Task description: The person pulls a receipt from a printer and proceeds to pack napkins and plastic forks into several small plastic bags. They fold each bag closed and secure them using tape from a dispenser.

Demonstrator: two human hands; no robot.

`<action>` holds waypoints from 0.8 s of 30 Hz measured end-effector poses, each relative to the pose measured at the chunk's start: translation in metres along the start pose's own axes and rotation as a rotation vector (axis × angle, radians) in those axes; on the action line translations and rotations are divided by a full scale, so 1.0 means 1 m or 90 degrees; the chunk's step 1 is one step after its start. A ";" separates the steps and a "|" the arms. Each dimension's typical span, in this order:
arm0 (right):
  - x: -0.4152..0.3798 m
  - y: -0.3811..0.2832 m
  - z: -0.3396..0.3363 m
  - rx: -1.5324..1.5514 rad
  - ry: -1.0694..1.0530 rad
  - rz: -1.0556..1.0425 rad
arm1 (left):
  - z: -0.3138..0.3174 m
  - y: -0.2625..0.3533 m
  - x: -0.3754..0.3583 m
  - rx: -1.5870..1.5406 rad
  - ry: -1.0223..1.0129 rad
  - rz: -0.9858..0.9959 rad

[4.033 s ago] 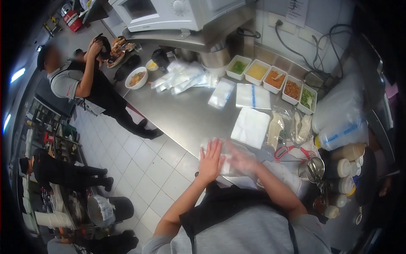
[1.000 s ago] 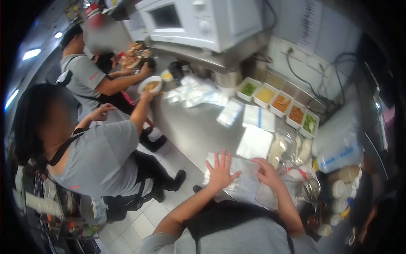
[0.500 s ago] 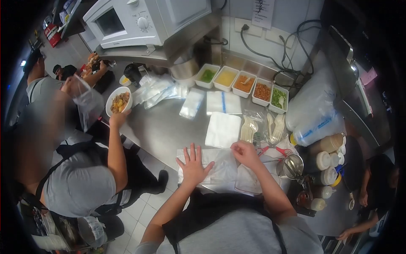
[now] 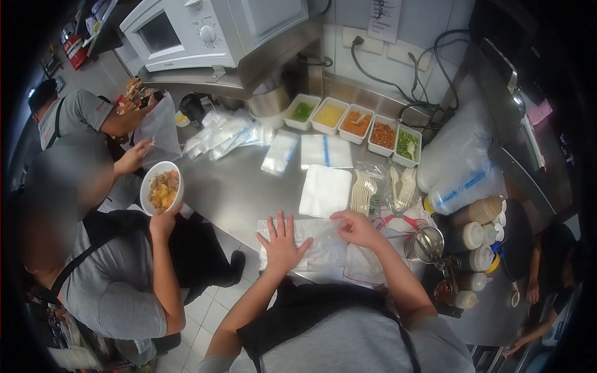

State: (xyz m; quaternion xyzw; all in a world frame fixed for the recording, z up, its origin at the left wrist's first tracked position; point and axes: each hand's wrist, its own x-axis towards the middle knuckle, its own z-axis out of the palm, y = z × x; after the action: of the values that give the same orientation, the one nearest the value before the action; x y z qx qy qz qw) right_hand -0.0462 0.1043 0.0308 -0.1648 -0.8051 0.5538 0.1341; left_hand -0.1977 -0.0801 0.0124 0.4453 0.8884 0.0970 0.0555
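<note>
My left hand (image 4: 283, 247) lies flat with its fingers spread on a thin plastic bag (image 4: 320, 244) at the counter's front edge. My right hand (image 4: 359, 229) is curled, thumb and forefinger pinching the upper right part of that bag, where the film lifts a little. Just beyond both hands sits a stack of white napkins (image 4: 324, 191). Wooden forks (image 4: 362, 193) and spoons (image 4: 404, 186) in clear wrap lie past my right hand. Beneath my right forearm is a folded white cloth (image 4: 367, 264), and red-handled scissors (image 4: 401, 219) rest beside it.
Small tubs of toppings (image 4: 357, 122) line the back. Plastic packets (image 4: 280, 152) lie left of them. At right stand a metal cup (image 4: 425, 244) and several squeeze bottles (image 4: 479, 258). To my left, a co-worker holds a bowl of food (image 4: 162, 188) and a clear bag (image 4: 158, 127).
My right hand has shifted slightly left, drawing the bag's film up a little. My left hand stays put. The co-worker's bowl has moved toward their body and down in view.
</note>
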 end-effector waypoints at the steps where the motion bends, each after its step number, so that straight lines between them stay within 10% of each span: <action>1: 0.001 0.003 0.002 -0.059 0.022 -0.033 | 0.001 0.000 0.001 -0.003 0.002 -0.001; 13: 0.005 0.002 0.007 -0.261 0.258 -0.137 | -0.002 0.001 0.000 -0.002 0.022 -0.002; 24: 0.002 -0.007 0.008 -0.342 0.173 -0.174 | -0.001 0.001 -0.002 -0.001 0.014 -0.001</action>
State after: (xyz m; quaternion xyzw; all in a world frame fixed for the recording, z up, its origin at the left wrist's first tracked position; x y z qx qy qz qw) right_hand -0.0514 0.0963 0.0347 -0.1571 -0.9118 0.2712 0.2654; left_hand -0.1959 -0.0808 0.0139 0.4433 0.8893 0.1029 0.0459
